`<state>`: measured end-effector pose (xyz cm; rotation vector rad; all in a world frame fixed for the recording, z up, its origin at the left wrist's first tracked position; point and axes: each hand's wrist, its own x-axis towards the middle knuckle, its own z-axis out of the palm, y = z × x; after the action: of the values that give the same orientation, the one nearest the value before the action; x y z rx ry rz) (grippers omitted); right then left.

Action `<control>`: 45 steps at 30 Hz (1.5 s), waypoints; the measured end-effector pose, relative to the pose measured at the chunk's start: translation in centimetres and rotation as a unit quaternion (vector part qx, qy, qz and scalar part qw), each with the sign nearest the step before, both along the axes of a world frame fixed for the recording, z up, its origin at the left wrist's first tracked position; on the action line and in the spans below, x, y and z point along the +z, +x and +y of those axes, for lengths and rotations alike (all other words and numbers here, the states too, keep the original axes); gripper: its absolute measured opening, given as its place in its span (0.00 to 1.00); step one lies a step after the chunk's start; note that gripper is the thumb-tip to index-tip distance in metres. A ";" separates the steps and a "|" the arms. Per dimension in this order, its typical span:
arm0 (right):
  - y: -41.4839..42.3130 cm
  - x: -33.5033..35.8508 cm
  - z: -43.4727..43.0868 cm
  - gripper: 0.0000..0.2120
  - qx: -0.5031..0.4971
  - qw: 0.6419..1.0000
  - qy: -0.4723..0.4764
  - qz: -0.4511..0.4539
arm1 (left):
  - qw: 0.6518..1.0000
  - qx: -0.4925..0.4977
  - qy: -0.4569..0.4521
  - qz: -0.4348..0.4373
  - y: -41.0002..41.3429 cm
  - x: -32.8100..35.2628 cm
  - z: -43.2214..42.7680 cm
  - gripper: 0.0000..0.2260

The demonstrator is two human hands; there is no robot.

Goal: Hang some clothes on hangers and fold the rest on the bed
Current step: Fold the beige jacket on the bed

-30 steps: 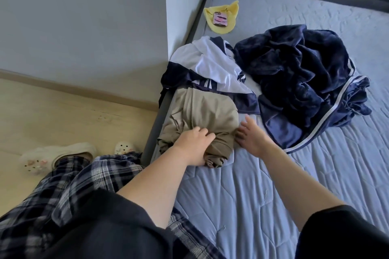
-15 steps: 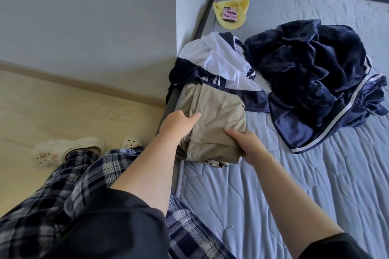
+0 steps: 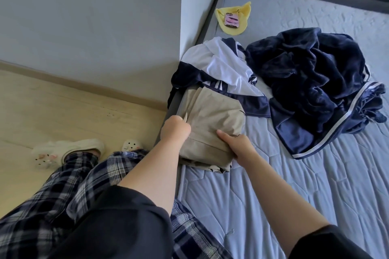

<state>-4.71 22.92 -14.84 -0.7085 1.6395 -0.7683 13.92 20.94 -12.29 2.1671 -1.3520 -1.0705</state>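
Nearest: both forearms reached out over the plaid trousers (image 3: 69,195) to the near left edge of the bed (image 3: 294,185).

Left hand (image 3: 175,130): a second before, it pressed as a fist on the near end of the beige garment (image 3: 210,124). It had since shifted to the garment's left side, at the mattress edge. Fingers curled into the fabric; the tips were hidden behind the knuckles, so I cannot tell how much cloth they held.

Right hand (image 3: 237,145): earlier flat on the sheet beside the bundle. Now its thumb lay on top of the near right corner, with the fingers tucked beneath, pinching the layers together.

Beige garment: changed from a rumpled bundle to a flatter folded block, clasped on both sides. Judgement: fold essentially done; hands were squaring or about to shift it.

Beyond, touching its far edge: white-and-navy garment (image 3: 219,69), unfolded. Just right of that: dark navy heap (image 3: 311,82), unfolded. Farthest: yellow cloth (image 3: 242,25) with a small pink item (image 3: 231,20) on it.

No hangers in view.
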 end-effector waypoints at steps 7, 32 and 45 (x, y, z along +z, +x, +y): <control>-1.2 -0.3 -0.1 0.25 0.067 0.995 0.018 -0.067 | 0.994 -0.035 -0.099 -0.005 -1.2 0.0 -1.4 0.15; -4.8 1.8 -9.7 0.15 0.206 0.936 -0.085 0.273 | 0.907 -0.293 -0.190 -0.236 -2.6 -6.8 -1.0 0.28; -0.6 1.4 -7.6 0.15 0.093 0.869 -0.295 0.387 | 0.950 -0.165 -0.250 -0.083 -2.7 -5.5 -0.9 0.23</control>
<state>-5.29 15.36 -13.40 -1.7667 1.9959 -0.9137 11.20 20.09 -17.80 1.7207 -1.8719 -0.5602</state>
